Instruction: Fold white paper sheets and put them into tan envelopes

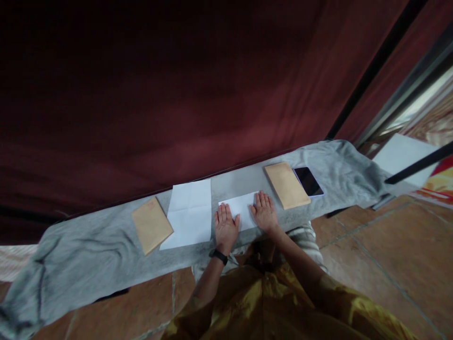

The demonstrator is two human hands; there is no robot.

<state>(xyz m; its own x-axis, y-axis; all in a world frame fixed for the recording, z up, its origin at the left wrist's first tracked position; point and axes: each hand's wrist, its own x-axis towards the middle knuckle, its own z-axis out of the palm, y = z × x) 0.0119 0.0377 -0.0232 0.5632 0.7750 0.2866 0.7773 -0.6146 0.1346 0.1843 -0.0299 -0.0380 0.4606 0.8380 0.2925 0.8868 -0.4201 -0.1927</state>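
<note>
Left hand (226,230) and right hand (264,212) rest on smaller white sheet (245,208)

Phone (308,182) screen-up on grey cloth (95,250); dark red curtain (198,113) behind; tiled floor (399,250) below.

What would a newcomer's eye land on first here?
Probably the left hand and right hand, lying flat on a white sheet just below centre. Behind, a dark red backdrop fills most of the upper picture. Towards the right, a dark-screened phone lies on grey cloth.
</note>
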